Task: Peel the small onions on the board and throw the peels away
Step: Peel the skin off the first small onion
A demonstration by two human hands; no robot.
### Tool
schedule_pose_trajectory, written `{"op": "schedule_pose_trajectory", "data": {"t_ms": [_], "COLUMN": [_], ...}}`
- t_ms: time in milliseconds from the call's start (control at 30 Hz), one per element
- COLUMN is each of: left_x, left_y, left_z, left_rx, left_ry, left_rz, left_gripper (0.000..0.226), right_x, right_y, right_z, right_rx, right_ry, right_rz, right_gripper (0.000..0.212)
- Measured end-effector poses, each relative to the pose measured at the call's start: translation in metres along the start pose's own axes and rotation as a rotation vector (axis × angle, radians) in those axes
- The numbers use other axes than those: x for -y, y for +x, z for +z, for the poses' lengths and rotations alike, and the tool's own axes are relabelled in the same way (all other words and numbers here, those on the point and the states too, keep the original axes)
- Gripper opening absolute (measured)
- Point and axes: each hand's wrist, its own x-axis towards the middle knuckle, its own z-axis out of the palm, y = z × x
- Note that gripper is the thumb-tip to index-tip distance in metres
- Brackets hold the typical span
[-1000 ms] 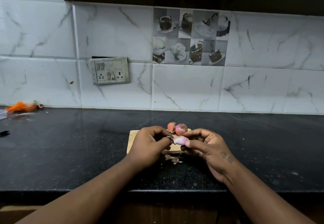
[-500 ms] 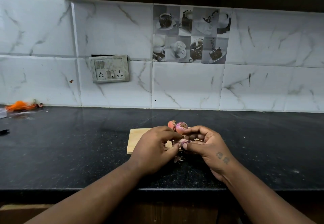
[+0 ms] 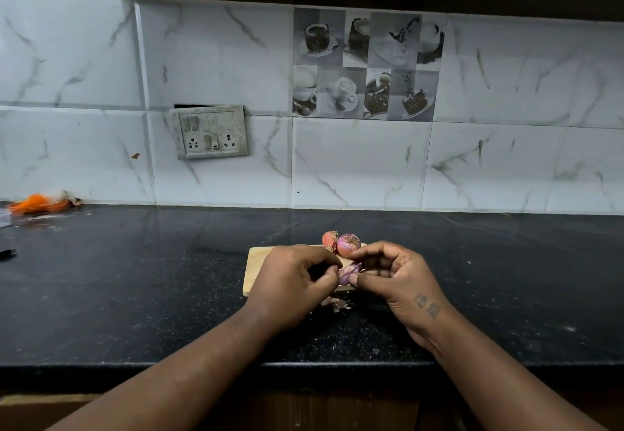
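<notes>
- Pinched between both hands over the near right part of the board (image 3: 260,262): one small onion (image 3: 347,273), pale purple, partly bared.
- Left hand (image 3: 290,285) curled nearly closed, thumb and fingertips pressed to the onion's left side — whether on loose skin or the bulb itself, impossible to tell.
- Right hand (image 3: 395,275) likewise closed around the onion, thumb underneath, fingers arched over the top.
- Two unpeeled onions (image 3: 341,243) touching one another at the far right of the board, just beyond the knuckles, papery skins intact.
- A scrap of peel (image 3: 336,303) on the black counter (image 3: 135,278) just near of the board, below the left hand, not yet binned.
- No bin in sight; orange scraps (image 3: 37,202) far left against the tiled wall, well apart.
- Likely stage: first onion mid-peel, two to go, disposal untouched.
- Risks from here — a slick bared bulb squirting out of a tight pinch and rolling off the counter's near edge; a knuckle nudging the pair behind so they roll off the board's far side; thin skin tearing into flecks hard to spot on dark speckled stone, leaving peel behind at clean-up.
</notes>
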Motion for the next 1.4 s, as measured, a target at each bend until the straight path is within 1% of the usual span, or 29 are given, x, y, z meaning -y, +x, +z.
{"op": "schedule_pose_trajectory", "data": {"t_ms": [67, 167, 267, 367, 433, 600, 700, 800, 900, 967, 1033, 1133, 1200, 1267, 1300, 1400], "left_x": [0.001, 0.000, 0.005, 0.007, 0.007, 0.006, 0.003, 0.009, 0.015, 0.017, 0.017, 0.012, 0.007, 0.003, 0.003, 0.007], "left_y": [0.000, 0.000, 0.002, 0.003, 0.003, 0.003, 0.003, 0.003, 0.004, 0.004, 0.004, 0.001, 0.000, -0.001, -0.001, 0.001], "left_z": [0.001, 0.001, 0.002, 0.002, 0.002, 0.001, 0.000, 0.002, 0.004, 0.005, 0.004, 0.002, 0.002, 0.002, 0.002, 0.002], "left_rx": [0.012, 0.094, 0.134, 0.127, 0.119, 0.120, 0.110, 0.128, 0.145, 0.135, 0.132, 0.141, 0.175, 0.211, 0.208, 0.178], "left_ry": [-0.076, -0.157, -0.205, -0.273, -0.298, -0.258, -0.211, -0.128, -0.010, 0.021, -0.004, -0.209, -0.302, -0.337, -0.337, -0.262], "left_rz": [0.006, 0.050, -0.009, -0.079, -0.092, -0.057, -0.042, -0.075, -0.141, -0.176, -0.198, -0.205, -0.179, -0.162, -0.162, -0.153], "left_gripper": [0.012, 0.017, 0.013, 0.012, 0.012, 0.015, 0.015, 0.014, 0.014, 0.013, 0.012, 0.009, 0.013, 0.024, 0.025, 0.014], "right_x": [0.000, 0.001, 0.000, 0.000, 0.000, -0.001, -0.001, 0.003, 0.004, 0.004, 0.004, 0.004, 0.001, -0.003, -0.004, -0.004], "right_y": [0.001, 0.001, 0.001, 0.001, 0.001, 0.002, 0.002, 0.001, 0.001, 0.001, 0.001, 0.002, 0.003, 0.005, 0.006, 0.006], "right_z": [0.000, -0.001, 0.000, 0.000, -0.001, -0.001, -0.002, -0.003, -0.003, -0.002, -0.002, -0.003, -0.004, -0.005, -0.006, -0.006], "right_rx": [-0.004, -0.002, 0.009, 0.022, 0.033, 0.029, -0.006, -0.038, -0.066, -0.073, -0.072, -0.060, -0.054, -0.056, -0.053, -0.015], "right_ry": [0.005, 0.023, 0.003, -0.014, -0.020, -0.027, 0.007, 0.063, 0.068, 0.073, 0.087, 0.079, 0.056, 0.035, 0.027, 0.053], "right_rz": [-0.005, 0.000, -0.003, -0.008, -0.011, -0.009, -0.011, -0.012, -0.019, -0.020, -0.019, -0.027, -0.032, -0.029, -0.030, -0.023], "right_gripper": [0.040, 0.045, 0.047, 0.047, 0.046, 0.042, 0.038, 0.037, 0.029, 0.026, 0.024, 0.020, 0.021, 0.023, 0.022, 0.013]}}
